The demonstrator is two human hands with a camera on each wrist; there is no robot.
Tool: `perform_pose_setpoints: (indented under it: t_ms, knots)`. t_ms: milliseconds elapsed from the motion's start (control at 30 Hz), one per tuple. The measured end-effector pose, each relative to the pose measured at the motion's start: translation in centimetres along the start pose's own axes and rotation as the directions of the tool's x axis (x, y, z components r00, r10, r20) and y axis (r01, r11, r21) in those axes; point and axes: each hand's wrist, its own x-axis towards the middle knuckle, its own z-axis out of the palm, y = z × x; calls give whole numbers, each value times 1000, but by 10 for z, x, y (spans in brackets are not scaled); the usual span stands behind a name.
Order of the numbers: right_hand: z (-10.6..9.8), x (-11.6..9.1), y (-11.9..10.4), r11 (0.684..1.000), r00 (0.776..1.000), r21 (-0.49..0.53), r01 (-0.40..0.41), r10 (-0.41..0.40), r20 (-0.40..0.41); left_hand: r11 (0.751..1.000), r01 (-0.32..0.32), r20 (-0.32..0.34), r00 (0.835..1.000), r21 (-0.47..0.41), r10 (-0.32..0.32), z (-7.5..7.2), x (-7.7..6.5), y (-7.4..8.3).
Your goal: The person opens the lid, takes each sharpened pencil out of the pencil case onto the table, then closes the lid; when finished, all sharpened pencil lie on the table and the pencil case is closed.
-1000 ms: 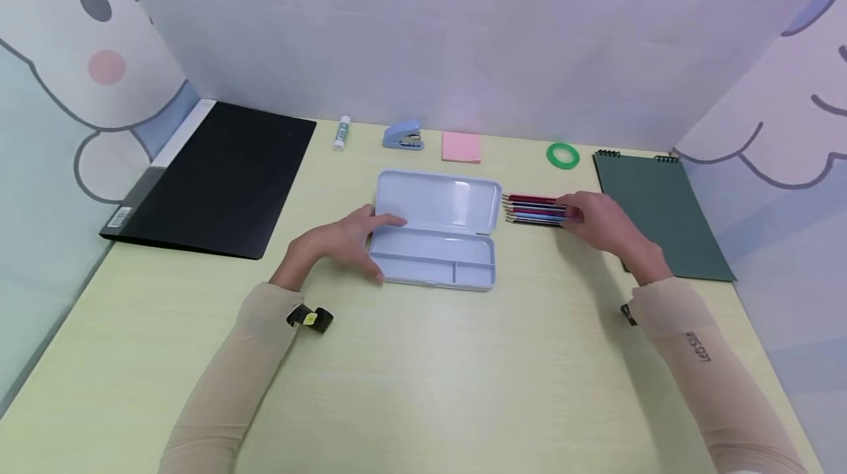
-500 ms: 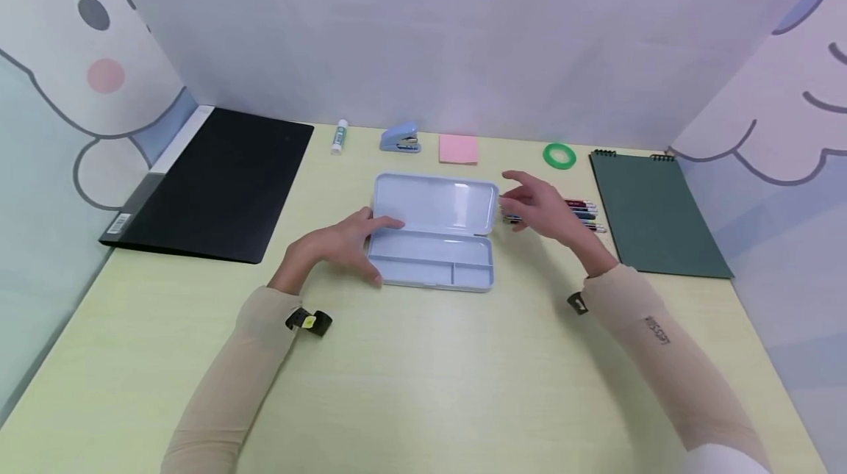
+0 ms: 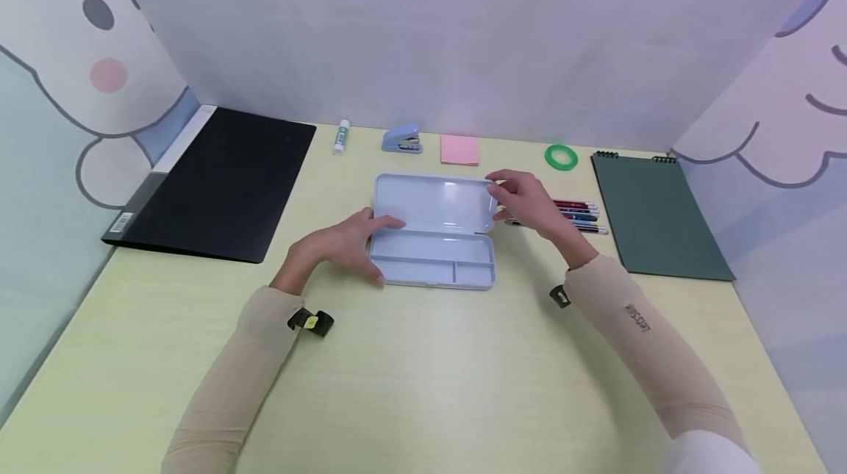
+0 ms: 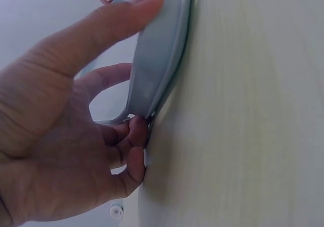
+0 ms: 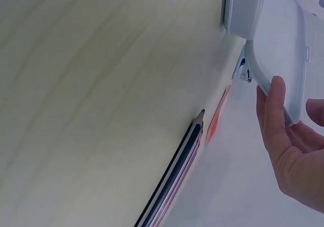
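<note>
A pale blue pencil case (image 3: 431, 284) lies open on the table, its lid (image 3: 423, 202) tilted back and its divided tray bare. My left hand (image 3: 337, 242) grips the case's left end, thumb at the front corner and fingers spread toward the hinge; in the left wrist view the thumb lies over the wall (image 4: 157, 60). At the lid's right edge, my right hand (image 3: 526, 202) pinches the rim; the right wrist view has its fingers (image 5: 275, 105) round the lid's corner. Several pencils (image 3: 585, 218) lie in a row to the right, partly hidden by that hand.
Along the back stand a glue stick (image 3: 340, 137), a light blue stapler (image 3: 401, 139), pink sticky notes (image 3: 459, 150) and a green tape roll (image 3: 549, 158). A black folder (image 3: 218, 187) lies left, a dark green spiral pad (image 3: 662, 217) right. Walls enclose the table's back and sides.
My right hand has let go of the pencils, moved left and taken hold of the lid's right edge. The left hand has stayed on the case.
</note>
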Motion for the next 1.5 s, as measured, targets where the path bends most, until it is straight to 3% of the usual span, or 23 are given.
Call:
perform_pose_setpoints:
  t_ms: [400,600,867,967,1033,1067,1167,1233,1267,1333,1500]
  knots:
    - [4,-11,1,991,995,131,10,3,-102,999,37,12,999,34,-37,-1,0,8]
    - [8,-22,3,987,994,157,14,3,-105,998,24,15,1000,52,-25,-4,-5,14]
    - [13,-37,3,992,996,120,39,-28,-90,1000,-20,52,998,5,20,-27,-28,13]
    - [13,-41,5,994,995,92,58,-50,-86,993,-107,-10,994,-50,107,-41,-42,16]
    - [13,-46,7,994,994,68,85,-79,-80,978,-191,-120,976,-82,181,-48,-48,19]
    - [14,-47,9,994,992,47,102,-98,-79,966,-241,-193,956,-92,220,-50,-50,22]
    - [16,-54,13,982,981,-31,186,-188,-54,937,-341,-390,875,-78,286,-48,-46,30]
    - [17,-58,16,965,968,-87,248,-251,-21,932,-358,-444,845,-51,300,-41,-39,36]
    - [18,-59,18,954,959,-108,281,-283,2,932,-359,-445,842,-43,304,-37,-35,38]
    - [19,-62,20,931,942,-145,335,-330,58,938,-346,-408,858,-9,313,-27,-27,44]
    - [21,-69,20,898,924,-240,368,-325,199,965,-247,-255,931,90,262,-5,-18,54]
